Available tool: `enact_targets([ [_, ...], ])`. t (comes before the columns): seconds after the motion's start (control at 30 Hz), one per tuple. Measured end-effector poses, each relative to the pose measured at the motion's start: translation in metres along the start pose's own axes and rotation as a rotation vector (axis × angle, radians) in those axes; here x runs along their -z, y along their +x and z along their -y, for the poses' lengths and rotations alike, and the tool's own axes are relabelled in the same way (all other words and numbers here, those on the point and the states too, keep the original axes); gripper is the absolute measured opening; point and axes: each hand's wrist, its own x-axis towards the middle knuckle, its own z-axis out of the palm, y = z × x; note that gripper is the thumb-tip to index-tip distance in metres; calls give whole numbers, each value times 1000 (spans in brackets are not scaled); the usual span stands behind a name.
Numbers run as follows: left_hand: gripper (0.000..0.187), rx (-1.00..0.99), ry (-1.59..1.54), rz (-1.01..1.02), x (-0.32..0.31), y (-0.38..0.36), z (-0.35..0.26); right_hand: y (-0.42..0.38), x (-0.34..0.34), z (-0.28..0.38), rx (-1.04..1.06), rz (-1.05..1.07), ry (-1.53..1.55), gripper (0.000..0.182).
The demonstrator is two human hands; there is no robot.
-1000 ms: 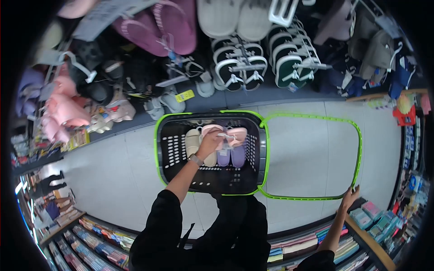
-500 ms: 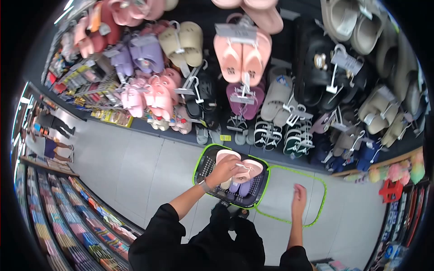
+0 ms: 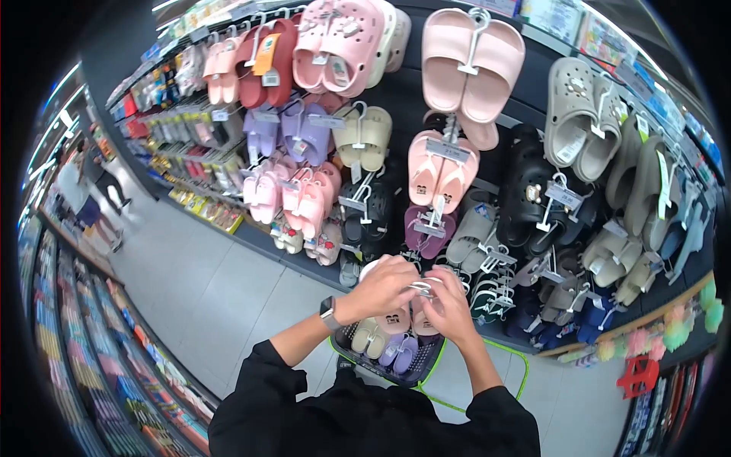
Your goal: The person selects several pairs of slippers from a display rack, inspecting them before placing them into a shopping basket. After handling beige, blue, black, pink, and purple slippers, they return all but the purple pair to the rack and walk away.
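Observation:
In front of my chest I hold a pair of light pink flip-flops point(image 3: 394, 321) with dark print on the soles, above a dark shopping basket point(image 3: 423, 369). My left hand point(image 3: 383, 291), with a watch on its wrist, is closed at the white plastic hanger point(image 3: 421, 287) on top of the pair. My right hand point(image 3: 449, 306) pinches the same hanger from the other side. Part of the flip-flops is hidden behind my fingers. Down in the basket lie beige slippers point(image 3: 368, 340) and purple slippers point(image 3: 400, 353).
A rack ahead carries several hanging pairs, among them pink slides point(image 3: 474, 72), pink flip-flops point(image 3: 444, 171) and black clogs point(image 3: 525, 194). The basket's green-edged handle point(image 3: 525, 373) lies folded out to the right. Shelves point(image 3: 84, 343) line the left, and people point(image 3: 80, 190) stand farther down the aisle.
The pink flip-flops have been lifted from over the basket towards the rack. My right hand has come in from the right to the hanger. My view has tilted up.

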Motion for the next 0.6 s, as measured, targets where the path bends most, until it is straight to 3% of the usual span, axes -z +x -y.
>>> enact_targets([
  [0.27, 16, -72, -103, 85, 54, 11, 71, 55, -56, 1, -83, -88, 107, 21],
  [0.47, 17, -124, -187, 196, 73, 27, 131, 83, -97, -8, -293, -185, 192, 14],
  [0.53, 16, 40, -356, 183, 74, 31, 138, 82, -107, -13, -340, -211, 194, 13],
  [0.6, 16, 17, -354, 176, 72, 37, 147, 86, -111, -13, -377, -235, 200, 12],
])
